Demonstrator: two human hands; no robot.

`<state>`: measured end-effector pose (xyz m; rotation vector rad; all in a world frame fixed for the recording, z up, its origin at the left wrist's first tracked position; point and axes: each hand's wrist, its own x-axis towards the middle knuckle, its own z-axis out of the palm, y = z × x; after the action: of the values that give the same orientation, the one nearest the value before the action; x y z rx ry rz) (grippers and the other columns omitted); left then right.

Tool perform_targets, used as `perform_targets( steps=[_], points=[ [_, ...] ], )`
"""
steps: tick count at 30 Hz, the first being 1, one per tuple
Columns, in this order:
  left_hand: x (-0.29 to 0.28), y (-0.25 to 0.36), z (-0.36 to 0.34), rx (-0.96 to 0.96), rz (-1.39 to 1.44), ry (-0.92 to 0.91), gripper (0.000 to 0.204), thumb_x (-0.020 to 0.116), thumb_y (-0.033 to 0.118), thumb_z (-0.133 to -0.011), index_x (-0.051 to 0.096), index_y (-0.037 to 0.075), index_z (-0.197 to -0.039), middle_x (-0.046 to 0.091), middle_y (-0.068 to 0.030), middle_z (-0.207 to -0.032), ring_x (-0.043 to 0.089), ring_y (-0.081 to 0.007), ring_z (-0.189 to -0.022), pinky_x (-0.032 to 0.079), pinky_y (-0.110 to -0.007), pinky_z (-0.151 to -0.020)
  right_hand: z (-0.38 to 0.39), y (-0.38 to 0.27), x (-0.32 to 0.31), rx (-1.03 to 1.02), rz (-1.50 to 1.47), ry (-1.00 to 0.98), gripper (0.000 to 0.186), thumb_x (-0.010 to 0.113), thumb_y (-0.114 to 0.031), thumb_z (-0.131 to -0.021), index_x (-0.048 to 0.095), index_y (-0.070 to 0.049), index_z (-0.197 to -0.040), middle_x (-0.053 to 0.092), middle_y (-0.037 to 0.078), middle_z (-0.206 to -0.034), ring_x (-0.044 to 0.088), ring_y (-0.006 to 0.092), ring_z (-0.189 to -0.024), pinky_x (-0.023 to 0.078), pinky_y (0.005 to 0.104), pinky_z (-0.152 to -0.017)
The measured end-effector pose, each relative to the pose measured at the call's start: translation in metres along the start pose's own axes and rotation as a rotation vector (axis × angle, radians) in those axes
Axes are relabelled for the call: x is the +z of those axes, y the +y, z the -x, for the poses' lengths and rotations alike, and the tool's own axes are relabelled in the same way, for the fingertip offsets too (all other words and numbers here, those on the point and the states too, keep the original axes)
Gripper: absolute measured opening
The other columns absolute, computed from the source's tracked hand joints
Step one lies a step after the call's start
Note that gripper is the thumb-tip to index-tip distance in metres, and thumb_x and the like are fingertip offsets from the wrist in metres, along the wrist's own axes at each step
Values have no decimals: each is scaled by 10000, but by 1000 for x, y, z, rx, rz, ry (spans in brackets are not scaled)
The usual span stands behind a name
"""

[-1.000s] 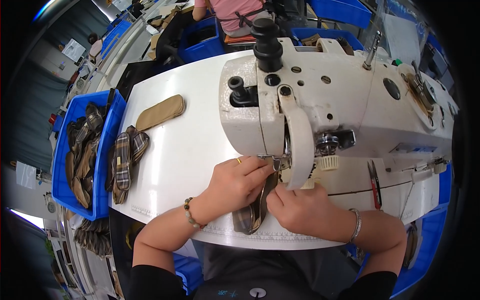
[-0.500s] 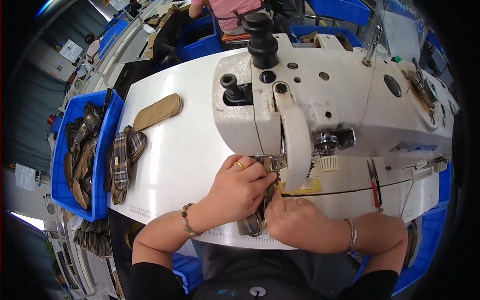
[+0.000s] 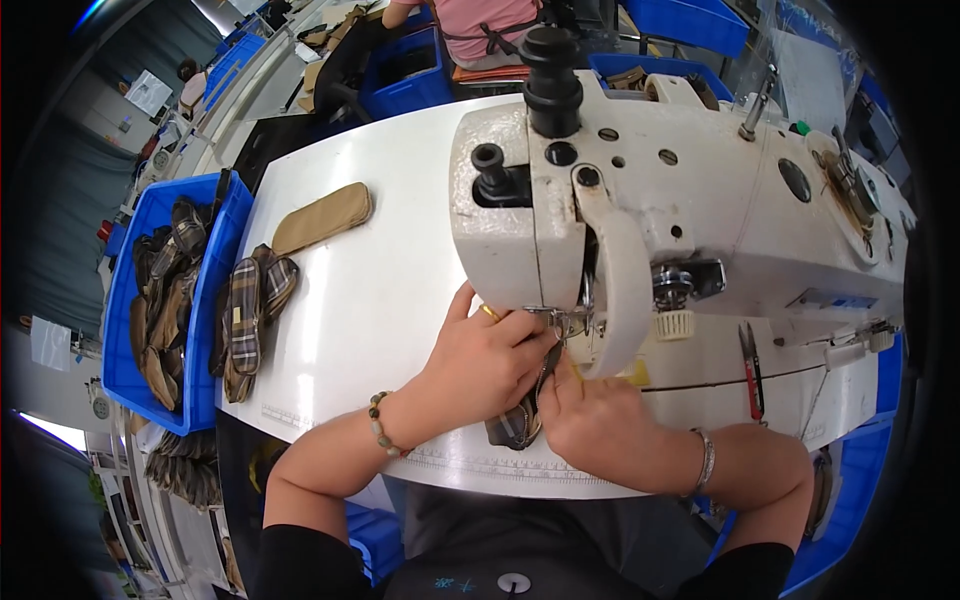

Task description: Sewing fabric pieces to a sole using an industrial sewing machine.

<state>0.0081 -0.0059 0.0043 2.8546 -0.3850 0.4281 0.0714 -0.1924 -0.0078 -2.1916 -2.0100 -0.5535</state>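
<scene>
A small plaid pouch (image 3: 512,431) with a zipper edge lies under the needle end of a white sewing machine (image 3: 735,195). My left hand (image 3: 478,362) rests over its left side, thumb and fingers pinching the edge close to the presser foot (image 3: 560,326), while the forefinger sticks out farther forward. My right hand (image 3: 598,412) grips the pouch's right edge, fingertips pressed together just short of the foot. Most of the pouch is covered by my hands; its near end shows between them.
On the white table (image 3: 390,240) lie a tan oval fabric piece (image 3: 322,217) and several plaid pouches (image 3: 245,315). A blue bin (image 3: 228,290) of similar pieces stands at the left. Red-handled thread snips (image 3: 752,375) lie right. A person in pink (image 3: 490,25) sits beyond.
The pouch has moved a little forward under the machine, its near end now farther from the table's front edge. My left forefinger has stretched forward. The whole view has shifted slightly.
</scene>
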Motion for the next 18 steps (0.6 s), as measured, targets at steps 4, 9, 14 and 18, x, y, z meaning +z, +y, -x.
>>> perform_targets(
  steps=[4, 9, 14, 18],
  points=[
    [-12, 17, 10, 60, -146, 65, 255, 732, 168, -735, 756, 119, -984, 579, 27, -884, 582, -171, -968, 382, -516, -1013, 6, -8, -13, -61, -5, -38, 244, 630, -132, -674, 692, 48, -827, 711, 289, -926, 583, 109, -495, 466, 256, -441],
    [-9, 12, 12, 61, -4, -28, 396, 766, 114, -682, 747, 133, -1077, 631, 47, -945, 593, -168, -878, 363, -425, -757, 6, -14, -15, -54, 7, -10, 199, 634, -135, -678, 698, 31, -767, 710, 293, -875, 556, 97, -484, 407, 232, -410],
    [-2, 9, 10, 73, 92, -12, 303, 738, 111, -713, 757, 111, -1015, 609, 38, -902, 583, -172, -916, 362, -450, -891, 8, -14, -13, -56, -28, 13, 170, 636, -133, -710, 699, 24, -734, 703, 305, -857, 560, 107, -486, 394, 234, -399],
    [-5, 3, 8, 97, 137, -76, 335, 730, 99, -722, 744, 106, -1057, 659, 14, -943, 623, -187, -907, 374, -421, -802, 6, -13, -10, -65, -11, 35, 184, 637, -135, -708, 695, 33, -757, 703, 298, -851, 565, 107, -482, 404, 238, -402]
  ],
)
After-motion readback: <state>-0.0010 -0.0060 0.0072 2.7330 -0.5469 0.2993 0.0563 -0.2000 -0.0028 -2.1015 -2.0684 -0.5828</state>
